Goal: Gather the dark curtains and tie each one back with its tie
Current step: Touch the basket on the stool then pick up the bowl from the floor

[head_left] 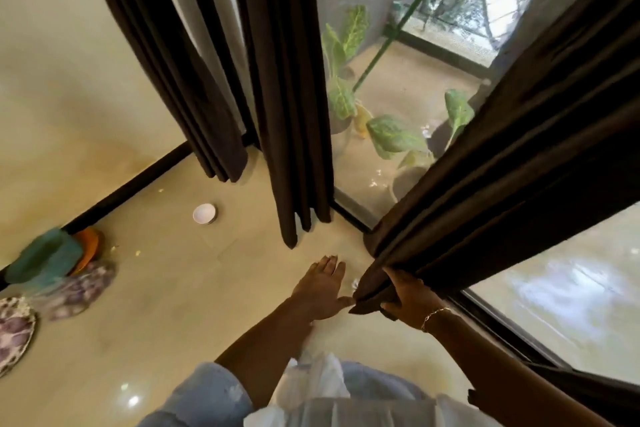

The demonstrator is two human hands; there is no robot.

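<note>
Right hand [412, 298] is clamped on the bunched lower hem of the near curtain [502, 166], which runs up and away to that hand's right. Left hand [322, 288] is flat, fingers [327, 267] straight, thumb seemingly touching the hem corner, holding nothing. I'd bring the left in under the right, sweep loose folds into one bundle, then slide the grip higher before wrapping; no tie visible, so find it first. Middle curtain [287, 97] and far curtain [166, 62] hang loose well ahead of the left hand, not yet tied.
</note>
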